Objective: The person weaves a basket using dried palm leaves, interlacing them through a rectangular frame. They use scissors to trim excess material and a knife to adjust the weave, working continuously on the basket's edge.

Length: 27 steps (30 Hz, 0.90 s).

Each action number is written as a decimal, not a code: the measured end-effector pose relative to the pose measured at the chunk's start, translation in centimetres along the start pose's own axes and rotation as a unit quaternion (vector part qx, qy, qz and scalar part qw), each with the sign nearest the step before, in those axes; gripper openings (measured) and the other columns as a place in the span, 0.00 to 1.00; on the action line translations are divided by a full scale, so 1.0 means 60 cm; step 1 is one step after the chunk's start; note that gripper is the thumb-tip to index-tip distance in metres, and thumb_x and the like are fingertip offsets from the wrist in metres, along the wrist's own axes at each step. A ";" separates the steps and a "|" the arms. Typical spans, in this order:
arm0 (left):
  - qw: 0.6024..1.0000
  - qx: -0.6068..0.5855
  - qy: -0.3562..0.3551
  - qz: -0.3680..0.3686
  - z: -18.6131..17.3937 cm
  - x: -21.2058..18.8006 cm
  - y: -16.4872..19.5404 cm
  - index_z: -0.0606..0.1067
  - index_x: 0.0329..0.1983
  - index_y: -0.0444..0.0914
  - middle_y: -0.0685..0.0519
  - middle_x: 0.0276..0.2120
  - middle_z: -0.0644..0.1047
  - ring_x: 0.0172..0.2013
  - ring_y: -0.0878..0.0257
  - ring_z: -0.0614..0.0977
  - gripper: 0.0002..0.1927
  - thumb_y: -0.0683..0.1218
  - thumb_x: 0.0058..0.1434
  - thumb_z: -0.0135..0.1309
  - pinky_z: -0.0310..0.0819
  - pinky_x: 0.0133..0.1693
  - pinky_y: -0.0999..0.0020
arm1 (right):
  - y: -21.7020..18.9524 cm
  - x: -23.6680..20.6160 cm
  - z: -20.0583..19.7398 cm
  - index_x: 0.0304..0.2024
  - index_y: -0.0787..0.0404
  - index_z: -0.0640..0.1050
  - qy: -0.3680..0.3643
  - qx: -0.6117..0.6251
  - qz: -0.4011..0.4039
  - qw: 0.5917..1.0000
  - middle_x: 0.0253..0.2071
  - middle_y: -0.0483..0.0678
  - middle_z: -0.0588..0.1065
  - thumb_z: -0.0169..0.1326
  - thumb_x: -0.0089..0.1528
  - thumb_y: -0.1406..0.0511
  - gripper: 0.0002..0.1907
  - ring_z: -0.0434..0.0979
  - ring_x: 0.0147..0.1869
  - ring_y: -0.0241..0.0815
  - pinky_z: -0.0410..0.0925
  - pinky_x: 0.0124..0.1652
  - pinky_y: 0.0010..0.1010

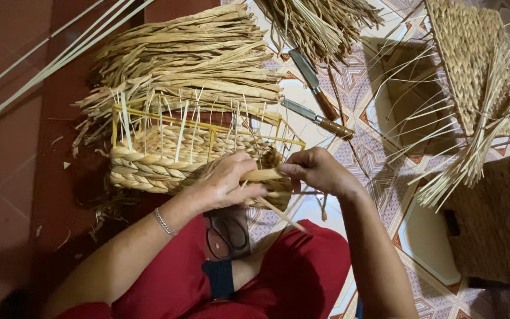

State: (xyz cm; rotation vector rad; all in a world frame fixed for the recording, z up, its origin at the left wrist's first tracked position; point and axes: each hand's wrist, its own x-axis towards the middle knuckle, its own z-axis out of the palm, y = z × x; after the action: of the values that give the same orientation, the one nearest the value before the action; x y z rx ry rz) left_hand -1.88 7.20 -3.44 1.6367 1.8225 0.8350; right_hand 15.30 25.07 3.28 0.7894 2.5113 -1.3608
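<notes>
The flat straw strand, pinched between the left hand and the right hand at the near corner of the half-woven basket, could be snapped if pulled too sharply around the thin upright stakes.

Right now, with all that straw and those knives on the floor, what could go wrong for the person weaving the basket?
1. The thin upright sticks poking out of the basket could jab the left hand or right hand working beside them.
2. Two knives lie bare on the tiled floor just beyond the basket; a reach there might meet a blade.
3. The straw strand pinched between both hands might snap if pulled hard.
</notes>
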 end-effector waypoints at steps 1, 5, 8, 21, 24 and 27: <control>1.000 -0.006 0.019 -0.005 0.004 -0.001 -0.002 0.78 0.34 0.37 0.52 0.34 0.72 0.33 0.60 0.76 0.15 0.54 0.61 0.60 0.75 0.36 0.59 | 0.010 0.003 0.007 0.33 0.61 0.86 0.031 -0.013 -0.002 0.999 0.23 0.49 0.82 0.60 0.62 0.56 0.15 0.79 0.27 0.39 0.72 0.30 0.35; 0.990 -0.024 0.126 0.054 0.015 -0.006 -0.008 0.78 0.45 0.36 0.51 0.36 0.72 0.34 0.60 0.76 0.08 0.45 0.71 0.52 0.76 0.37 0.63 | 0.030 -0.012 0.047 0.36 0.59 0.85 0.173 -0.105 -0.073 0.977 0.27 0.49 0.82 0.61 0.60 0.55 0.14 0.83 0.29 0.42 0.74 0.32 0.34; 0.989 -0.034 0.127 0.062 0.013 -0.017 -0.007 0.76 0.42 0.32 0.45 0.42 0.71 0.34 0.58 0.78 0.06 0.40 0.66 0.54 0.80 0.34 0.67 | 0.025 -0.018 0.073 0.35 0.60 0.83 0.231 -0.164 -0.098 0.954 0.25 0.51 0.81 0.65 0.57 0.53 0.17 0.82 0.27 0.47 0.72 0.30 0.37; 0.999 -0.010 0.002 -0.051 0.015 0.001 -0.038 0.67 0.43 0.35 0.48 0.22 0.71 0.15 0.60 0.70 0.03 0.40 0.71 0.47 0.71 0.17 0.68 | 0.014 -0.033 0.102 0.25 0.62 0.75 0.259 -0.164 -0.210 0.928 0.24 0.52 0.74 0.67 0.55 0.63 0.14 0.76 0.27 0.50 0.69 0.28 0.41; 0.992 0.040 0.112 0.032 0.032 0.015 -0.045 0.67 0.42 0.34 0.51 0.24 0.70 0.15 0.65 0.71 0.05 0.40 0.70 0.49 0.69 0.15 0.74 | 0.011 -0.051 0.097 0.25 0.64 0.76 0.251 -0.158 -0.227 0.928 0.26 0.54 0.73 0.67 0.54 0.65 0.13 0.75 0.30 0.54 0.68 0.30 0.43; 0.982 0.056 0.176 0.037 0.040 0.022 -0.041 0.68 0.43 0.34 0.56 0.18 0.68 0.13 0.66 0.72 0.06 0.40 0.68 0.51 0.67 0.13 0.73 | 0.014 -0.061 0.100 0.30 0.63 0.78 0.241 -0.132 -0.222 0.936 0.29 0.55 0.74 0.65 0.59 0.63 0.11 0.76 0.32 0.54 0.70 0.32 0.42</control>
State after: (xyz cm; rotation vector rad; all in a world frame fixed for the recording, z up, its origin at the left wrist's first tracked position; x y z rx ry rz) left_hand -1.86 8.58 -6.84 1.7210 2.0888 1.1322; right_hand 18.30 19.20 0.73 0.5700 3.3309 -0.9739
